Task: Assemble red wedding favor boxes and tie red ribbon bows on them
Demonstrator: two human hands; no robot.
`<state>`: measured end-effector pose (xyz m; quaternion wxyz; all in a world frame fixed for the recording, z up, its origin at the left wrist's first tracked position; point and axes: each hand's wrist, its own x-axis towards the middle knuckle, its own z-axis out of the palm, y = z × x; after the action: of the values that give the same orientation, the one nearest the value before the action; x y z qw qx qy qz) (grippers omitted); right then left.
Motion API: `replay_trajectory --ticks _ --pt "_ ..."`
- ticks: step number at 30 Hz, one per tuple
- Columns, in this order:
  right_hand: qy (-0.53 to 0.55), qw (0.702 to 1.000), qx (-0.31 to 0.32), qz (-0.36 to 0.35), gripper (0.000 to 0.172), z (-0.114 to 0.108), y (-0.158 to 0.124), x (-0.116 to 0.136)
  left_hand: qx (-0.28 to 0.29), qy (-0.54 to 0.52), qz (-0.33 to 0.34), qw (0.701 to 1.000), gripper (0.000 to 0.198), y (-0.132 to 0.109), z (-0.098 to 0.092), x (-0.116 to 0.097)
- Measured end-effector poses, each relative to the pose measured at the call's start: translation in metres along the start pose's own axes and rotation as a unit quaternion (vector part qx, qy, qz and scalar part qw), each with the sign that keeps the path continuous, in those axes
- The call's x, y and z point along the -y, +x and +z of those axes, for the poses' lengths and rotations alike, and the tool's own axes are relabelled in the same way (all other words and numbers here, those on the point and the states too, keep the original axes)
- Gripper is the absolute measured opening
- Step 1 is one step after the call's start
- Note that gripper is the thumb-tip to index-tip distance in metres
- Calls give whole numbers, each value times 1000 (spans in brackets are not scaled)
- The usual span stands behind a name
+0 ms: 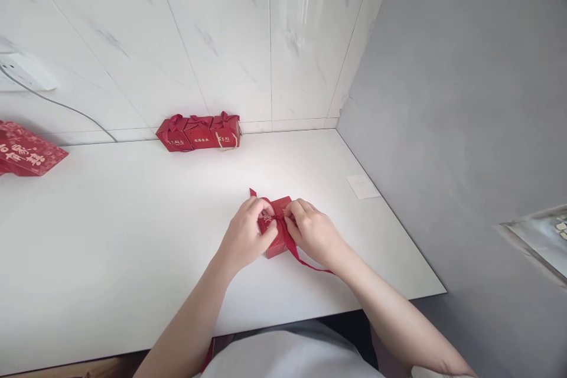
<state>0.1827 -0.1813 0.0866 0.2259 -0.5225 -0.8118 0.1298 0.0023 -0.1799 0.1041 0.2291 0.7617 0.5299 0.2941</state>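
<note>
A small red gift box [279, 247] with light lettering sits on the white table in front of me. Round it runs a red ribbon [290, 242], crossed or knotted on top; one end sticks out past the far left side, the other trails right under my wrist. My left hand [248, 230] is curled at the box's left, thumb and fingers closing on the ribbon near the knot. From the right, my right hand [310, 227] pinches the ribbon beside the knot. Its fingertips partly cover the box top.
Against the tiled wall [230, 41] stands a row of 3 red boxes [199, 136] with ribbon bows. A larger red box [26, 150] lies at the far left, near a cable [66, 105]. A white paper [363, 186] is by the grey panel [465, 100] bounding the table's right.
</note>
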Motion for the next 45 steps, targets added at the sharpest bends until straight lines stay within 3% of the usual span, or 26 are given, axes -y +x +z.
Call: replay_trajectory --ticks 7,14,17,21,26,29,33,38,40,45 --pt "-10 999 -50 -14 12 8 -4 -2 -48 164 -12 985 12 4 22 -11" --pt "33 993 -115 -8 10 20 -6 -2 -102 40 -37 993 15 -3 24 0" --pt "51 991 -123 -4 9 22 -7 -2 -69 28 -17 997 17 -7 20 0" --pt "53 990 -133 -4 10 23 -6 -1 -12 114 3 993 10 -4 16 -9" --pt "55 988 -147 4 10 27 -7 -1 -10 115 -20 993 16 1 17 -9" --pt "76 988 -136 7 10 23 -8 -1 -12 54 -33 998 17 0 15 -4" --pt "82 994 -70 -22 11 4 -3 -1 -11 17 -37 999 14 -3 12 -3" --pt "-60 990 -25 -125 19 -7 7 -2 -19 74 -17 997 10 -2 15 -6" --pt "-72 991 -34 -110 17 -4 9 -4 -26 83 -17 996 11 -2 17 -5" --pt "23 999 -30 2 9 -3 5 -3 -38 46 -14 998 14 -1 20 1"
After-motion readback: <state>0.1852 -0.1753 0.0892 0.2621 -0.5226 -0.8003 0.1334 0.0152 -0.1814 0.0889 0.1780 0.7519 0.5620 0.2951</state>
